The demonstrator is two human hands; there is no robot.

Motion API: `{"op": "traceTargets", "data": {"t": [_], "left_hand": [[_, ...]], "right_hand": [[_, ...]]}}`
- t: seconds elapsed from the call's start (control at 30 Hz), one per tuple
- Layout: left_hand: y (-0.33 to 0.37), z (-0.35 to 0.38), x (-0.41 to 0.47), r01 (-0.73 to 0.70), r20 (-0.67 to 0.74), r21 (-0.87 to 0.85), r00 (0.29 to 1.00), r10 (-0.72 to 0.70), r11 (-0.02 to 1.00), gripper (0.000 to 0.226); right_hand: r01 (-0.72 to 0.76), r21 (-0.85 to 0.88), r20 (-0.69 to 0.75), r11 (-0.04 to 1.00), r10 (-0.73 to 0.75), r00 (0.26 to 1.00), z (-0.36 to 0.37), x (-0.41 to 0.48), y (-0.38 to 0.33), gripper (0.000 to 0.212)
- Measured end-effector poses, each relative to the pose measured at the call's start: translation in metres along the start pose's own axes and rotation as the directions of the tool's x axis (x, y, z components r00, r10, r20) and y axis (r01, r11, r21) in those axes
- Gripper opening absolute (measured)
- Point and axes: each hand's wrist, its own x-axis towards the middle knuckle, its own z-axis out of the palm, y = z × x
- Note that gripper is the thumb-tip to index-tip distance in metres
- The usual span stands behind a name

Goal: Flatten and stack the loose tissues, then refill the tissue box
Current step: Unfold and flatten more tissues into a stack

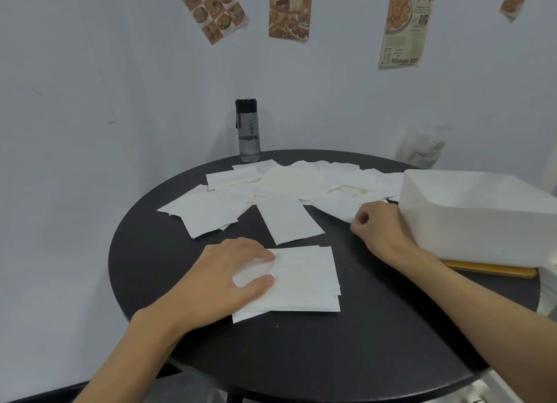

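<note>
A stack of flattened white tissues [304,279] lies near the middle front of the round black table [346,351]. My left hand [223,279] rests on the stack's left edge, fingers spread flat over it. Several loose tissues [283,191] lie scattered across the far half of the table. My right hand [379,225] has curled fingers that pinch the near edge of a loose tissue [334,205] at the right. Just right of that hand stands the white tissue box [482,219], and a wooden lid [494,269] shows under the box.
A dark water bottle [247,131] stands at the table's far edge against the white wall. Posters hang on the wall above. A crumpled white bag [422,149] sits behind the table at the right.
</note>
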Motion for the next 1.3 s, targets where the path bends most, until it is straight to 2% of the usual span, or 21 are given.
{"op": "traceTargets", "data": {"t": [0.13, 0.37, 0.47, 0.57, 0.7, 0.77, 0.87, 0.97, 1.1, 1.2, 1.3], "left_hand": [[0.001, 0.000, 0.000, 0.006, 0.003, 0.005, 1.000, -0.006, 1.000, 0.040], [0.000, 0.001, 0.001, 0.017, -0.004, 0.012, 1.000, -0.017, 1.000, 0.041], [0.002, -0.001, 0.004, 0.038, -0.092, -0.125, 0.994, -0.050, 0.991, 0.030], [0.009, -0.007, 0.015, 0.084, -0.258, -0.303, 0.952, -0.167, 0.949, 0.021], [0.019, -0.013, 0.042, 0.051, -0.415, -0.305, 0.892, -0.181, 0.951, 0.030], [0.025, -0.014, 0.053, 0.014, -0.451, -0.334, 0.875, -0.173, 0.942, 0.027], [0.035, -0.009, 0.060, -0.075, -0.514, -0.418, 0.842, -0.167, 0.905, 0.009], [0.034, -0.004, 0.061, -0.111, -0.547, -0.485, 0.813, -0.202, 0.868, 0.011], [0.025, -0.005, 0.061, -0.138, -0.585, -0.561, 0.763, -0.273, 0.816, 0.010], [0.023, -0.007, 0.060, -0.161, -0.599, -0.594, 0.743, -0.300, 0.788, 0.007], [0.025, -0.007, 0.058, -0.164, -0.580, -0.630, 0.749, -0.320, 0.759, 0.006]], "right_hand": [[0.106, 0.121, -0.120, 0.987, -0.092, 0.989, -0.001, -0.007, -0.007, 0.015], [0.219, 0.251, -0.129, 0.943, -0.191, 0.973, -0.001, -0.016, -0.019, 0.012], [0.214, 0.341, -0.087, 0.916, -0.196, 0.977, -0.002, -0.017, -0.022, 0.012], [0.214, 0.460, -0.072, 0.862, -0.204, 0.976, -0.003, -0.020, -0.028, 0.013], [0.196, 0.581, -0.044, 0.790, -0.210, 0.977, -0.002, -0.022, -0.035, 0.014], [0.185, 0.622, -0.021, 0.761, -0.219, 0.975, -0.001, -0.021, -0.036, 0.015], [0.173, 0.657, 0.004, 0.734, -0.232, 0.973, -0.001, -0.022, -0.035, 0.018], [0.174, 0.662, 0.010, 0.729, -0.241, 0.971, 0.000, -0.023, -0.036, 0.018], [0.138, 0.712, 0.007, 0.688, -0.204, 0.979, -0.003, -0.023, -0.039, 0.007], [0.127, 0.722, 0.028, 0.680, -0.212, 0.977, -0.006, -0.024, -0.040, 0.033], [0.112, 0.750, 0.068, 0.652, -0.244, 0.967, -0.007, -0.027, -0.042, 0.032]]}}
